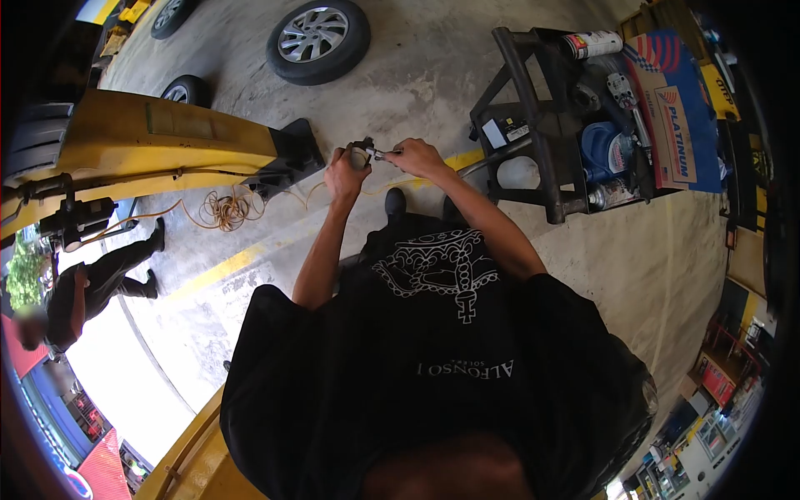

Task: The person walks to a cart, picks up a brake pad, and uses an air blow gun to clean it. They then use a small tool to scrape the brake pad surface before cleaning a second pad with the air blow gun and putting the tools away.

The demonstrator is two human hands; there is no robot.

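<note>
My left hand (344, 177) is closed around a dark metal car part (360, 157) with a round, lighter face and a silvery piece at its right side. My right hand (418, 158) pinches a thin metal piece (380, 155) against the part's right side. Its exact kind is too small to make out. Both hands are held out in front of my body, close together over the concrete floor.
A black metal cart (557, 179) holding cans, bottles and a Platinum box (675, 112) stands to the right. The yellow lift post (200, 142) and a coiled hose (227, 210) are left. A wheel (318, 40) lies ahead. Another person (92, 287) walks at left.
</note>
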